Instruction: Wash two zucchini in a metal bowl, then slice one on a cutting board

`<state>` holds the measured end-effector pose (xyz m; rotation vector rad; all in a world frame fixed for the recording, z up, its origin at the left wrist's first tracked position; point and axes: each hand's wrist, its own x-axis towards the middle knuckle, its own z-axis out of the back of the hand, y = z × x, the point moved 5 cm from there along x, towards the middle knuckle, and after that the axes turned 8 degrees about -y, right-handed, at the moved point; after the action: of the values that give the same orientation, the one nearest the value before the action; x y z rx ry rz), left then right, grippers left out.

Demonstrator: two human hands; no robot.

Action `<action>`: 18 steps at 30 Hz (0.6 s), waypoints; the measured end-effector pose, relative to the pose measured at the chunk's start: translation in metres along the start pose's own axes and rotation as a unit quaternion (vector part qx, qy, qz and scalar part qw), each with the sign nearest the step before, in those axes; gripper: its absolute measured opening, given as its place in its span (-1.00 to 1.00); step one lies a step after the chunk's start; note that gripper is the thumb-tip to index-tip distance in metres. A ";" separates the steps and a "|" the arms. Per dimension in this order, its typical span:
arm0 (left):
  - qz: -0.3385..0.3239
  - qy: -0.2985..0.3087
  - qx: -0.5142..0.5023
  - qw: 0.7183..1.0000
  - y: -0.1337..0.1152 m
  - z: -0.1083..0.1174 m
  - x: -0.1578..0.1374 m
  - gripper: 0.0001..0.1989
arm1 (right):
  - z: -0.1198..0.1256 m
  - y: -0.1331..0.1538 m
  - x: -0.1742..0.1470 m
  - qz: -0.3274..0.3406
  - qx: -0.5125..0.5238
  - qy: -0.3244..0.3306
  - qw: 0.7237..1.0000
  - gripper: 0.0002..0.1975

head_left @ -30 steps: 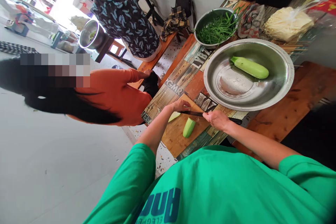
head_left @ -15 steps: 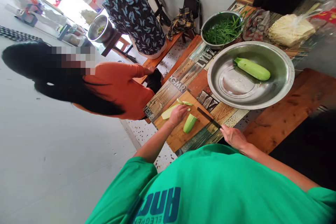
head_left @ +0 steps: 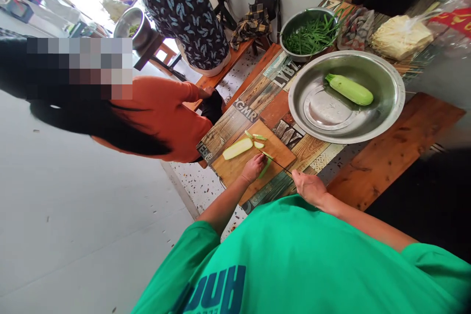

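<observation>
My right hand [head_left: 309, 187] is closed around the handle of a kitchen knife [head_left: 276, 163], its thin dark blade turned edge-on over the cutting board [head_left: 241, 167]. Beside the blade, my left hand [head_left: 253, 168] has its fingers closed on a green zucchini piece [head_left: 265, 168], which they largely cover. A pale, cut zucchini half [head_left: 237, 148] lies on the board beyond my left hand. Next to it are a small end piece [head_left: 258, 145] and a few thin green strips [head_left: 259, 137].
A wide metal basin [head_left: 300, 113] holds a whole zucchini [head_left: 349, 89]. Behind it stand a bowl of chopped green leaves [head_left: 311, 34], a crumpled cloth [head_left: 355, 29] and a bag of pale strands [head_left: 401, 37]. A person in orange [head_left: 158, 113] sits at the left; another stands beyond.
My left hand has moved from the pale half to the green piece nearer me. The knife has come left, its blade now close to my left fingers. The view has shifted slightly.
</observation>
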<state>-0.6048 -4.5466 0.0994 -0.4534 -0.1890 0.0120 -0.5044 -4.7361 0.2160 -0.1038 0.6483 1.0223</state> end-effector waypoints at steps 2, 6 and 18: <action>0.002 -0.001 0.007 1.000 0.000 -0.002 -0.001 -0.58 | 0.004 0.005 -0.001 -0.003 -0.001 0.005 1.000 -0.72; 0.000 -0.003 0.012 1.000 0.001 -0.002 -0.004 -0.59 | 0.010 0.010 -0.003 -0.011 0.000 0.011 1.000 -0.67; -0.016 -0.008 0.005 1.000 0.003 0.002 -0.011 -0.62 | 0.011 0.017 0.001 -0.027 0.027 0.013 0.999 -0.66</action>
<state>-0.6163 -4.5436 0.0981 -0.4401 -0.2127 -0.0153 -0.5127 -4.7223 0.2281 -0.0876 0.6933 0.9519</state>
